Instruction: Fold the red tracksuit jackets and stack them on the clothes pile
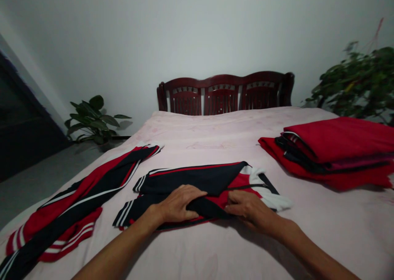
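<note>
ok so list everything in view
dark red wooden headboard: 1, dark red, far end of the bed
bed with pale pink sheet: 1, pale pink, centre
folded stack of clothes: 1, red and navy, right side of the bed
long striped sports garment: 1, red, navy and white, left side of the bed
navy-and-red zip jacket: 1, navy, red and white, middle of the bed
green leafy plant: 2, green, one on the floor at left, another at right
grey floor: 1, grey, left of the bed
pale wall: 1, pale grey, behind the bed
left hand: 1, bare, on the jacket
right hand: 1, bare, on the jacket
</note>
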`<state>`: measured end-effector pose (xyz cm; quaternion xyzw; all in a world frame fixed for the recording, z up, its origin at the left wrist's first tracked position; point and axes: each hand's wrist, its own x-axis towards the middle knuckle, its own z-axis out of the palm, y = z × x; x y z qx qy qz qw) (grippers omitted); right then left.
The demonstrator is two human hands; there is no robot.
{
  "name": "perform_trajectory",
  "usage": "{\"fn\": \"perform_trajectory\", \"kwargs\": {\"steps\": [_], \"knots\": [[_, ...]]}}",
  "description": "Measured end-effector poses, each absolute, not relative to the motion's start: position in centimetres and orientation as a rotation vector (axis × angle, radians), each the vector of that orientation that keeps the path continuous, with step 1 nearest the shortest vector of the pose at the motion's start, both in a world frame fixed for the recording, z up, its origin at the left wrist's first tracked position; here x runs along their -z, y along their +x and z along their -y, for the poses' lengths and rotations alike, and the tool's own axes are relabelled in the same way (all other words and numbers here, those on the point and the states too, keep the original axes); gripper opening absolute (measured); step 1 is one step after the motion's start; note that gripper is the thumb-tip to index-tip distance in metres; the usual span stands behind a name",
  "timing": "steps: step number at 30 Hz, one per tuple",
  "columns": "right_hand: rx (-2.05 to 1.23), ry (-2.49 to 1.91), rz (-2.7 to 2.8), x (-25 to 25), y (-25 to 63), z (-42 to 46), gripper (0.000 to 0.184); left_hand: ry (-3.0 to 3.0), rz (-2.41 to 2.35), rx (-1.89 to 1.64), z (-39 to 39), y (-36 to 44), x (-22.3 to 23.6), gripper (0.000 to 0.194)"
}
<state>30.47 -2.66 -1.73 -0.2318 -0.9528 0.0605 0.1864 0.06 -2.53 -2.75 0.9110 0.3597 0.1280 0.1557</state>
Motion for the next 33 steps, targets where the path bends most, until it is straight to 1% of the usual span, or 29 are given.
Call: {"fn": "perform_trajectory", "kwargs": {"steps": [3,5,9,12,15,17,19,22,24,26,28,30,33], "knots": [[-0.091,-0.634,2.744,1.3,30.9,3.1,0.028,2.53,-1.002,-0.27,2.5,1.5,2.4,0.049],[-0.101,-0.612,2.733,1.1,31.2,3.1,0.03,2.489,-1.04,-0.14,2.4,1.5,2.1,0.04],[-0.272,-0.648,2.664,1.2,31.9,2.5,0.031,2.493,-1.201,0.075,1.7,-0.7,1.1,0.043],[-0.457,-0.707,2.606,1.6,32.5,1.2,0.032,2.403,-1.31,0.203,1.2,-3.6,-0.2,0.038],[-0.567,-0.899,2.516,2.5,33.0,-1.0,0.031,2.276,-1.465,0.321,0.7,-7.0,-1.6,0.048],[-0.56,-1.104,2.469,3.1,33.0,-2.6,0.033,2.18,-1.585,0.344,0.3,-9.2,-2.2,0.055],[-0.508,-1.314,2.488,3.4,32.6,-4.0,0.032,2.074,-1.698,0.371,-0.3,-11.1,-2.4,0.05],[-0.29,-1.545,2.564,3.3,31.5,-4.7,0.024,1.96,-1.864,0.426,-0.8,-13.1,-2.1,0.031],[-0.062,-1.59,2.527,3.2,30.6,-4.3,0.024,1.932,-1.94,0.433,-0.7,-13.5,-1.4,0.022],[0.09,-1.51,2.451,3.6,29.7,-3.4,0.032,1.959,-1.98,0.348,0.0,-13.2,-0.4,0.023],[0.096,-1.375,2.451,4.6,29.0,-2.5,0.041,2.028,-1.986,0.189,1.0,-12.6,1.0,0.026],[0.029,-1.283,2.506,5.9,28.7,-1.8,0.049,2.114,-2.044,0.047,2.2,-11.9,2.7,0.026],[-0.063,-1.299,2.533,7.4,29.4,-1.5,0.053,2.203,-2.217,0.01,3.8,-11.4,4.6,0.026]]}}
